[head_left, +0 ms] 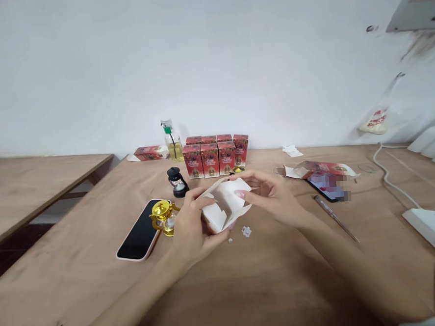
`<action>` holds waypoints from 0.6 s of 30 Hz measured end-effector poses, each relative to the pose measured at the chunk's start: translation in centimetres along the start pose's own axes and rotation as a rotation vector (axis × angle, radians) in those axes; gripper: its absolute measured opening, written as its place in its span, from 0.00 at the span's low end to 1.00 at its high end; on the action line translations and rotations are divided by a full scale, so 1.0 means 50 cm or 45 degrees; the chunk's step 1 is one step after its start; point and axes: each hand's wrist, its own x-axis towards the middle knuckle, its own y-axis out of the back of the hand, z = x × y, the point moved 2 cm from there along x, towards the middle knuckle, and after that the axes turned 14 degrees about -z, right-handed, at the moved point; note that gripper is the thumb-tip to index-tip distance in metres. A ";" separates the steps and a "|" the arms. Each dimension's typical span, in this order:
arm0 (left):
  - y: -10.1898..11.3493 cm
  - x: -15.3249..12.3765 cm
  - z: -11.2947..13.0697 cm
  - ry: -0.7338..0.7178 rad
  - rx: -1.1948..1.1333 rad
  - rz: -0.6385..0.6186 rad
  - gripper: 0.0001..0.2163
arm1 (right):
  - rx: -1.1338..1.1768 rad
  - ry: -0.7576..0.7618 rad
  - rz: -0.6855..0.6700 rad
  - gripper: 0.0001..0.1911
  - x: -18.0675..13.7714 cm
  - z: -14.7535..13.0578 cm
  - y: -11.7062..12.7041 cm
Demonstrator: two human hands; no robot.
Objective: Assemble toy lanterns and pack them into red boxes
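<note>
A small white cardboard box (225,209) with its flaps open is held above the wooden table (269,283) by both hands. My left hand (194,228) grips its lower left side. My right hand (274,196) pinches the upper right flap. Just left of my left hand a small gold lantern (164,216) stands on the edge of a black phone (140,231). Two tiny white bits (246,231) lie on the table under the box.
Several red boxes (215,155) stand in rows at the back, with a black lantern (177,182), an oil bottle (173,141) and another red box (148,153) lying flat. At right are a flattened red box (315,169), a second phone (327,186), a screwdriver (335,218), a cable (389,174) and a power strip (433,228).
</note>
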 end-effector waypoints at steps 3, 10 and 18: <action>0.003 0.018 0.021 -0.058 -0.072 0.135 0.23 | 0.103 0.070 0.077 0.11 -0.001 -0.005 0.003; 0.024 0.037 0.037 -0.035 -0.064 0.034 0.21 | 0.467 0.007 -0.185 0.14 0.000 0.019 0.017; 0.020 0.024 0.028 -0.068 -0.087 0.038 0.14 | 0.421 -0.211 -0.248 0.10 0.006 0.001 -0.003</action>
